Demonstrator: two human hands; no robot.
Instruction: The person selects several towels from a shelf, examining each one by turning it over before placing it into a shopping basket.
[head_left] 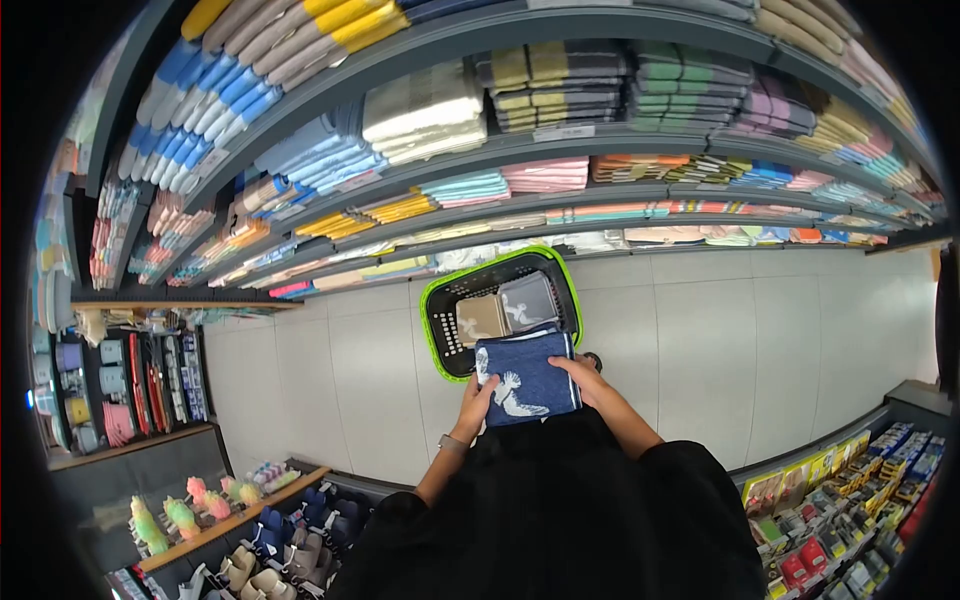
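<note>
Dark clothing [550, 500]: nearest the camera, filling the near middle edge; both sleeves run from it toward the far side.
Left hand [478, 397]: closed on the left edge of the blue cloth, fingers curled over its near left corner; a wristband [452, 441] sits on the wrist.
Right hand [588, 380]: gripping the right edge of the same cloth, fingers laid over its near right corner.
Blue cloth [527, 380]: folded flat, dark blue with a white figure on it; held level between both hands, its far edge overlapping the near rim of the basket.
Basket [448, 335]: black perforated walls and a bright green rim, standing on the floor just beyond the hands; the near part of its opening is covered by the cloth.
Basket contents: a beige folded piece [482, 318] on the left and a grey one [528, 298] on the right, side by side.
Floor [720, 340]: pale tiles, bare to the left and right of the basket.
Far shelves [560, 135]: tiers of folded textiles in many colours; the lowest shelf edge ends just beyond the basket's far rim.
Near left rack [280, 545]: low rows of slippers, well apart from the basket.
Near right rack [850, 500]: small packaged goods, bounding the open floor on that side.
</note>
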